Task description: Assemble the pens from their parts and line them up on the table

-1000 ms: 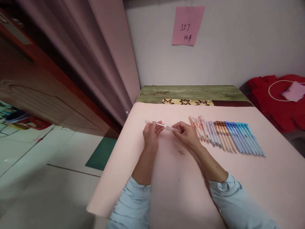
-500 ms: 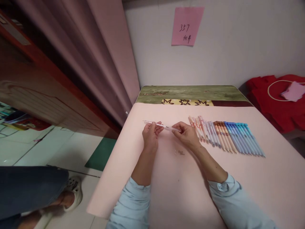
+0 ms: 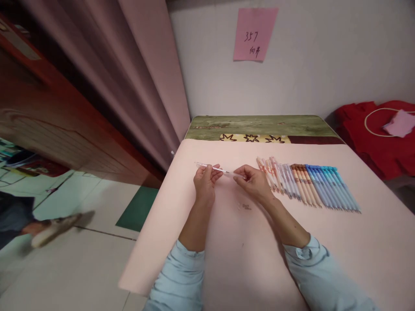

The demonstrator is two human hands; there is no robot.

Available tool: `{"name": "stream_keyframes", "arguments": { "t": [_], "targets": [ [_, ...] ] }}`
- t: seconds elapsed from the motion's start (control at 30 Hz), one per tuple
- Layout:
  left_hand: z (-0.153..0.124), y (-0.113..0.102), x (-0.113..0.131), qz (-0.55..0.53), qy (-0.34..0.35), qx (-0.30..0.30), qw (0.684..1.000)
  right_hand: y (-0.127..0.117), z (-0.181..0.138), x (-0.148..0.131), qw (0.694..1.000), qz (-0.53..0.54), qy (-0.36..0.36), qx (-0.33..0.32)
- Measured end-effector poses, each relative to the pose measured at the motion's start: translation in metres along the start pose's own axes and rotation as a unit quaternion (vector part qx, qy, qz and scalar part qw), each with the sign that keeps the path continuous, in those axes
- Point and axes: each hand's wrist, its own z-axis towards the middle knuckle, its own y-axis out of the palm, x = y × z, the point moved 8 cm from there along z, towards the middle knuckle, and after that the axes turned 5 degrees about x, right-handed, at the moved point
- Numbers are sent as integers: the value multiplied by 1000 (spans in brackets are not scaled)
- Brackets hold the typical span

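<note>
My left hand point(image 3: 205, 185) pinches a thin white pen refill point(image 3: 219, 170) between thumb and fingers. The refill's clear end sticks out to the left, and its dark tip points right. A translucent pen barrel point(image 3: 238, 175) is gripped by my right hand point(image 3: 255, 183), its far end hidden by the fingers. The refill's tip is at the barrel's opening; whether it has entered I cannot tell. Below the hands lie several tiny pieces point(image 3: 246, 207), too small to name. Right of my right hand, pens point(image 3: 329, 190) lie in a slanting row, from orange and clear to brown and blue.
The pale sheet point(image 3: 175, 216) covers most of the table, whose green end point(image 3: 259, 125) shows at the wall. A red cloth point(image 3: 366, 142) is at the right. On the left are a curtain point(image 3: 145, 65), a wooden door point(image 3: 65, 129) and a person's foot point(image 3: 55, 229).
Both hands, the refill and the barrel stay almost exactly where they were. The other person's leg and foot have moved left across the floor.
</note>
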Motion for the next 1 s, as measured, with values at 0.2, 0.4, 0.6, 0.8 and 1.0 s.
{"name": "stream_keyframes", "arguments": {
  "t": [0.2,0.4,0.6,0.8,1.0],
  "targets": [
    [-3,3,1,3,2,-8,1000,-1,0,2,1000,-3,-4,13],
    [-9,11,-3,17,-18,-44,999,3,-2,0,1000,5,-1,3],
    [-16,21,-9,18,-41,-84,995,4,-3,-4,1000,-11,2,-1],
    [-15,19,-7,14,-40,-83,996,6,-3,-2,999,-19,23,-11],
    [-11,15,-4,15,-23,-62,998,5,-3,-2,1000,0,7,7]
  ]
}}
